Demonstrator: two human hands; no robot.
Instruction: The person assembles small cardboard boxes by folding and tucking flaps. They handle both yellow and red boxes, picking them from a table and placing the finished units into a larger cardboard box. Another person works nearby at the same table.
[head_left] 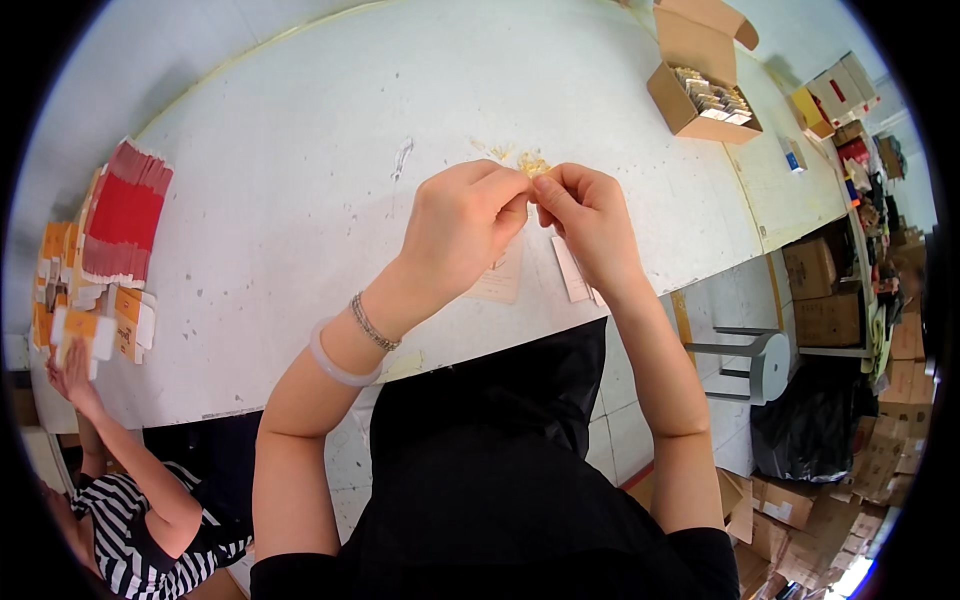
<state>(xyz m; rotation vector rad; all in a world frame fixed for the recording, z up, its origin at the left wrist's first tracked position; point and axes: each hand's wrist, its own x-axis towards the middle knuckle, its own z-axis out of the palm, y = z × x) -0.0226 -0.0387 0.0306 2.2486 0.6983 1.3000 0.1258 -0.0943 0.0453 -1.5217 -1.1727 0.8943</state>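
Observation:
My left hand [468, 215] and my right hand [590, 215] meet fingertip to fingertip above the white table. Both are closed in a pinch; whatever lies between the fingers is too small and covered to name. Just beyond the fingertips is a small loose pile of gold-coloured pieces [532, 161], partly hidden by my hands. Under my left hand lies a pale pink card [497, 284], partly covered. Beside my right wrist is a second stack of pale cards [570, 270], also partly covered.
An open cardboard box [700, 125] filled with small packets stands at the far right, a small blue-and-white box [793, 155] beyond it. Red packaging [128, 215] and orange-white cartons [130, 322] sit at the left, where a co-worker's hand [72, 375] holds a carton. A grey stool [768, 366] stands right.

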